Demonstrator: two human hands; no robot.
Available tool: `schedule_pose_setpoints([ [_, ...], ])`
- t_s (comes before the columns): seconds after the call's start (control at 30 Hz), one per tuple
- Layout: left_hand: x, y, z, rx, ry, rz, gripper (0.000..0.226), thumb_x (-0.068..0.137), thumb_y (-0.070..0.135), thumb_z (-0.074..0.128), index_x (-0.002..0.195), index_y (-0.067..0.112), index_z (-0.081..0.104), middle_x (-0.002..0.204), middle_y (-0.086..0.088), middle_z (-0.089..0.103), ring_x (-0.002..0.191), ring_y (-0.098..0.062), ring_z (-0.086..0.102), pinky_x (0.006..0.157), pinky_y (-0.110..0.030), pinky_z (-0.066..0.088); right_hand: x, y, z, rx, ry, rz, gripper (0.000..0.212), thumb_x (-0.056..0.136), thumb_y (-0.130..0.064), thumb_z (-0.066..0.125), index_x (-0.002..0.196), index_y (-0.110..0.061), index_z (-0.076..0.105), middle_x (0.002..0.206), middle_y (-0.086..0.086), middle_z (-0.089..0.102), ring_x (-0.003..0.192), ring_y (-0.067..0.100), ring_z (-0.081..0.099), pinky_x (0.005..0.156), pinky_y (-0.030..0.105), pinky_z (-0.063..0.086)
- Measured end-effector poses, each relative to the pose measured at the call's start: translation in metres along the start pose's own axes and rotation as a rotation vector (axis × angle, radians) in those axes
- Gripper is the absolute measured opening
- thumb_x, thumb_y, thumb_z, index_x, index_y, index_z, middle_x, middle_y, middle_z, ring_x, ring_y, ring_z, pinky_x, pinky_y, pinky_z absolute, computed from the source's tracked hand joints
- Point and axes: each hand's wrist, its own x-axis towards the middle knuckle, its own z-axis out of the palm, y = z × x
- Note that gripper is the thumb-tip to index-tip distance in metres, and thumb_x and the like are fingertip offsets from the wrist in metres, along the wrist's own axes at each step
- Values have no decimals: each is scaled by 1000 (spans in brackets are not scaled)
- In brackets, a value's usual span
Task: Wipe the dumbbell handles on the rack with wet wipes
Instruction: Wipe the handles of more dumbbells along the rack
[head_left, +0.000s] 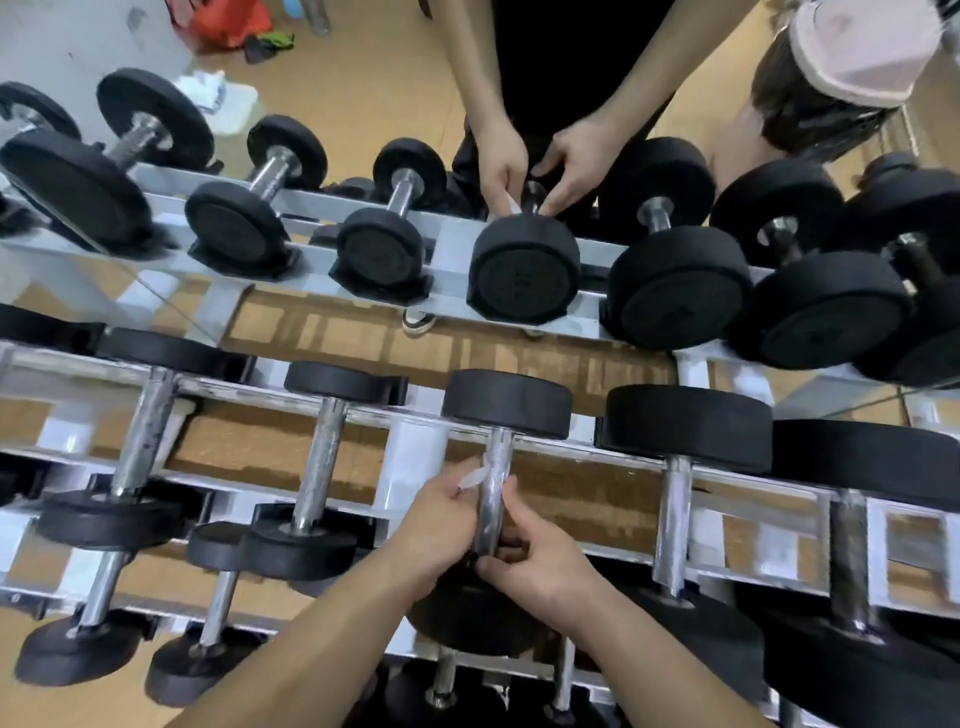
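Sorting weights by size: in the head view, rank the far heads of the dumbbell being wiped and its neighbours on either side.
1. Right neighbour's head
2. Wiped dumbbell's head
3. Left neighbour's head
All sit on one rail, so nearness hardly skews this.

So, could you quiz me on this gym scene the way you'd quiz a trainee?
1. True or false: the right hand holds a dumbbell handle on the rack.
2. Which hand pinches the wet wipe? A) left hand B) right hand
3. Fill in: the dumbbell heads are ___ in colour.
Key: 1 true; 2 A; 3 black.
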Motion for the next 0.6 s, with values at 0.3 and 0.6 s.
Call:
schedule_pose_setpoints([
  [0.3,19,30,11,-241,113,-87,25,105,14,50,118,10,70,88,-17,77,77,-29,73,72,-39,62,1,6,1,16,9,-21,97,91,-18,76,161,-50,17,102,-16,77,95,-3,71,102,24,53],
  [0.6,-5,28,3,57,21,-28,14,101,21,63,109,16,74,97,-16,79,91,-30,77,68,-29,59,1,8,1,11,11,-61,88,93,-13,73,158,-47,25,83,-16,73,76,-8,68,73,6,47],
])
